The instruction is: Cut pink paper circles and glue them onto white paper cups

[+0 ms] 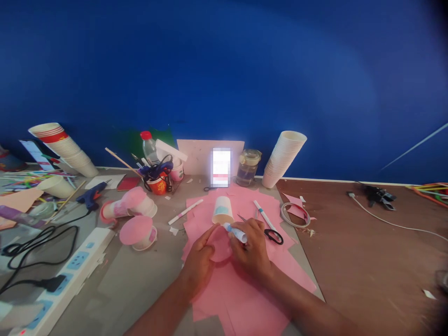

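My left hand point(200, 258) grips the left edge of a round pink paper disc point(221, 243), thumb on top. In my right hand point(252, 245) is a marker point(238, 233) with a white and light-blue body, its end close to the disc's upper right edge. Whether the tip touches the paper cannot be made out. Just beyond the disc, a white paper cup point(223, 210) with a light-blue patch lies on its side. Overlapping pink paper sheets point(241, 298) spread under both hands. Black-handled scissors point(273, 236) and a second white marker point(264, 214) lie right of my right hand.
At left are cups with pink discs point(136, 231), a glue gun point(91, 195) and a power strip point(75, 268). A lit phone point(221, 167), a glass jar point(248, 168) and stacked cups point(284, 158) stand along the blue wall. A tape roll point(295, 214) lies at right.
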Demonstrator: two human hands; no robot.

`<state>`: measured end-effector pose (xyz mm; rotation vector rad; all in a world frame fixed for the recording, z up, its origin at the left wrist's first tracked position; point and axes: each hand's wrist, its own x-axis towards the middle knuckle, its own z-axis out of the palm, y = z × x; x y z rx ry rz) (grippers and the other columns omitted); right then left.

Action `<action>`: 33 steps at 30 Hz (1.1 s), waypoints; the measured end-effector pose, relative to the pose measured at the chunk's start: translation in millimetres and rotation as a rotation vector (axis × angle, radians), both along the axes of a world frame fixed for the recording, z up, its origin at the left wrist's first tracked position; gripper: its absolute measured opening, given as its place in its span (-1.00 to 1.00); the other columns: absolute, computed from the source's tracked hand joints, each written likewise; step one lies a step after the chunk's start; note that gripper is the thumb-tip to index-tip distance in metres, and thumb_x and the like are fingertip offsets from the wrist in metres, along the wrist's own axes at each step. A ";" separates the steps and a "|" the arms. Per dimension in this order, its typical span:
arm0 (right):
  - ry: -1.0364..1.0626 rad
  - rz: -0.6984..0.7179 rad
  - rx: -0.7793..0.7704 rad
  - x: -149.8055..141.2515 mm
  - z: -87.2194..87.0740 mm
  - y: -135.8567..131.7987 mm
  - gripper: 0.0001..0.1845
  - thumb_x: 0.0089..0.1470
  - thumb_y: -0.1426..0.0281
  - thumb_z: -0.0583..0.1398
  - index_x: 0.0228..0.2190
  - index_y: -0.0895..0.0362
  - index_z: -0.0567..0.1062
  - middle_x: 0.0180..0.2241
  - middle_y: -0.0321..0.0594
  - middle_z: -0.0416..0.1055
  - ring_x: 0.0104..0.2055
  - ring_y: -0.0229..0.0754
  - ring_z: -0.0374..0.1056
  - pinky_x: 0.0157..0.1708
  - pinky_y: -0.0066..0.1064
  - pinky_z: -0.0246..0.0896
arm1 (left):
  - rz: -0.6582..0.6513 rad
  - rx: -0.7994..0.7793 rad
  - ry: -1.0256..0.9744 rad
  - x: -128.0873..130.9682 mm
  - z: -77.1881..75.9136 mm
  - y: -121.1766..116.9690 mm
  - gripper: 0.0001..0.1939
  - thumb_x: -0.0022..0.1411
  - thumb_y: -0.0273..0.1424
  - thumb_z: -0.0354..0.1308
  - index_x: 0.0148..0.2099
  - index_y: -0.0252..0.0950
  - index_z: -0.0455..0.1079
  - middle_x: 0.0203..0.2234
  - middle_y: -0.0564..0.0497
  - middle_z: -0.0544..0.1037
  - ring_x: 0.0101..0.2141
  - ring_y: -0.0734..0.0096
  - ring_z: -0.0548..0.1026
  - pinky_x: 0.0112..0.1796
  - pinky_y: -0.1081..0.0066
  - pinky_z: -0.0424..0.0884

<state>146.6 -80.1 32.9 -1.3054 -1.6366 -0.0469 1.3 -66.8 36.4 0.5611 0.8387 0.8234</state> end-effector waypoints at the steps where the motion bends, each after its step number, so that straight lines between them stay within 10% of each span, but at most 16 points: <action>1: 0.019 0.017 0.007 -0.2 1.7 -1.3 -0.83 -0.02 0.52 0.12 -0.32 0.08 0.39 -0.43 -0.27 0.49 -0.44 -0.18 0.26 -0.32 -0.25 0.01 | 0.013 0.011 -0.007 -0.6 -1.8 0.8 -0.32 -0.09 -0.61 0.03 0.15 -0.19 0.26 -0.25 -0.02 0.52 -0.30 0.34 0.44 -0.26 0.33 0.36; 33: -0.040 0.072 -0.025 -10.4 -8.6 -0.6 -0.81 -0.05 0.52 0.13 -0.31 0.09 0.40 -0.48 -0.26 0.48 -0.44 -0.16 0.24 -0.33 -0.25 0.01 | 0.021 0.023 -0.138 -1.6 -8.2 1.9 -0.28 -0.09 -0.66 -0.02 0.17 -0.17 0.22 -0.21 -0.04 0.52 -0.24 0.30 0.47 -0.21 0.28 0.38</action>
